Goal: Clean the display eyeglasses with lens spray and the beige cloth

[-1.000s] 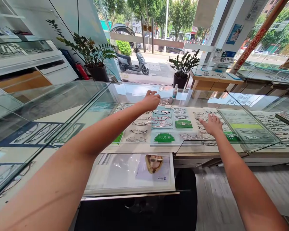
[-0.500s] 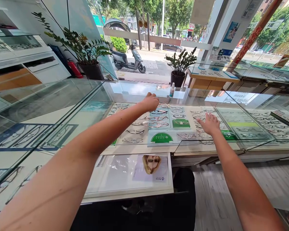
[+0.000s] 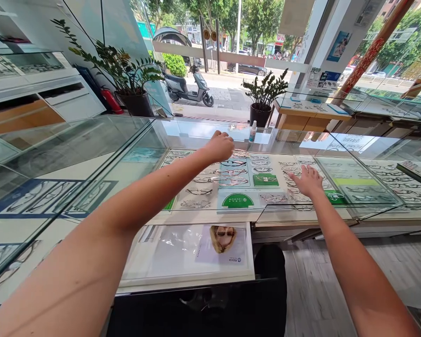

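My left hand [image 3: 220, 146] reaches far across the glass top of a display counter [image 3: 182, 135]. Its knuckles are up and its fingers are curled down at the far side; what is under them is hidden. My right hand [image 3: 307, 181] lies flat on the glass with its fingers spread and holds nothing. Under the glass lie rows of eyeglass frames [image 3: 231, 180] and a green half-round sign [image 3: 237, 201]. A small spray bottle [image 3: 253, 131] stands on the glass just right of my left hand.
Below the counter a drawer [image 3: 154, 281] is pulled out, with a printed sheet and a plastic sleeve in it. More glass cases run left and right. Two potted plants [image 3: 136, 103] [image 3: 261, 114] stand by the window, and a scooter [image 3: 185, 89] is parked outside.
Both hands stay almost where they were on the glass. Only the view has shifted slightly.
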Tool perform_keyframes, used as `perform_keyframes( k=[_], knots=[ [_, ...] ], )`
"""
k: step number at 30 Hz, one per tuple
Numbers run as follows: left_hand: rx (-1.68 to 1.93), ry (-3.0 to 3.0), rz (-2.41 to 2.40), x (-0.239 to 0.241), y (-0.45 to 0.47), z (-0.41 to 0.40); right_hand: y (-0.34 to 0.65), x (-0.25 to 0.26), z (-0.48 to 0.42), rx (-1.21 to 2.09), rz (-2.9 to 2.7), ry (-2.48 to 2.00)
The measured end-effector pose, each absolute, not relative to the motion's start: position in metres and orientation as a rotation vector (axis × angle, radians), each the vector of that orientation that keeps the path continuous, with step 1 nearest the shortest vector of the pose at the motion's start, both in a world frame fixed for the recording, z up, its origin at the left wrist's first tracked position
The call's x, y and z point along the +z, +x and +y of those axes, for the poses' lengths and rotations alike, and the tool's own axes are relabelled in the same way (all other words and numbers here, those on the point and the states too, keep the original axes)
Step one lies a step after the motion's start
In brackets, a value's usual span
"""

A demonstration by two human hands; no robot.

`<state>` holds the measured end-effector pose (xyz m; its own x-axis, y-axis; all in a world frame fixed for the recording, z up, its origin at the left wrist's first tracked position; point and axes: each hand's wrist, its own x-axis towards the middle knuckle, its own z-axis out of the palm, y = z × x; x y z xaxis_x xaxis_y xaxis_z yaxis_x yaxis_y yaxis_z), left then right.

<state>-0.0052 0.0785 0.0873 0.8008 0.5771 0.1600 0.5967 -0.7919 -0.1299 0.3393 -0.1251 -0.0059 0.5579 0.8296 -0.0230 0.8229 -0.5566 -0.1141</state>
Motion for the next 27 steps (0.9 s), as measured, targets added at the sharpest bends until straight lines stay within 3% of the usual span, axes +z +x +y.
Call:
perform_keyframes(
  k=[5, 11, 16, 19, 27],
  knots=[
    [-0.404, -2.867, -0.983, 0.135, -0.051, -0.011, 0.343, -0.008, -0.125, 0.089, -1.428, -2.676],
    [0.119, -3.218, -0.785, 0.129, -0.132, -0.094, 0.354, -0.012, -0.124, 0.067, -1.452, -2.657],
    [-0.098, -2.771, -1.250, 0.076, -0.190, -0.042, 0.360, -0.013, -0.123, 0.056, -1.450, -2.629],
    [0.007, -2.774, -1.337, 0.050, -0.221, -0.005, 0.360, -0.013, -0.123, 0.068, -1.438, -2.628],
    [0.141, -2.440, -1.735, 0.048, -0.318, 0.020, 0.358, -0.009, -0.125, 0.055, -1.437, -2.627]
  ],
)
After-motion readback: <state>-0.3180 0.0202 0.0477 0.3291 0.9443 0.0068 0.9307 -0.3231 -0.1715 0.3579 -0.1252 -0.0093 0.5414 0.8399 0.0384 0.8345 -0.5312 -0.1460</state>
